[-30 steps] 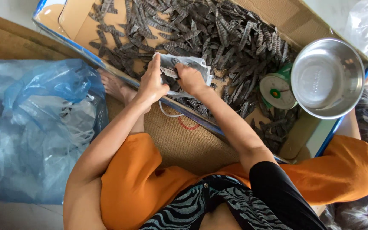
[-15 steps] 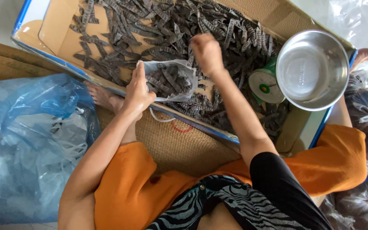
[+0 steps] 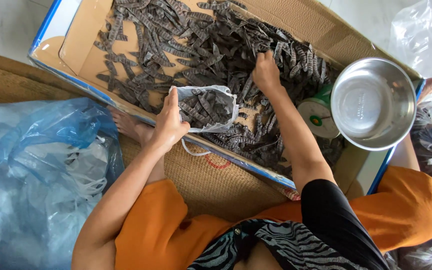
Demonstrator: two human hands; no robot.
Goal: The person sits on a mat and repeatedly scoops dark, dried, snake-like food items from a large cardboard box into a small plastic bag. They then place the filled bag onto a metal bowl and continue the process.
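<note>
Now left hand [image 3: 171, 125] grips the bag [image 3: 207, 108], mouth facing right; right hand [image 3: 266, 72] clutches pods [image 3: 176, 45].

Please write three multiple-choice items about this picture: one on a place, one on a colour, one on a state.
1. Where is the steel bowl?
A. on the small scale, at the right end of the cardboard box
B. on the woven mat
C. inside the blue bag

2. What colour is the big plastic bag beside the person's left arm?
A. red
B. blue
C. black

3. In what state is the small clear bag in the left hand?
A. tied shut
B. empty
C. held open, with dark pods inside

Answers: 1 A, the bowl sits above the scale's dial. 2 B, it is translucent blue. 3 C, its mouth gapes while the right hand reaches into the dark pods.
</note>
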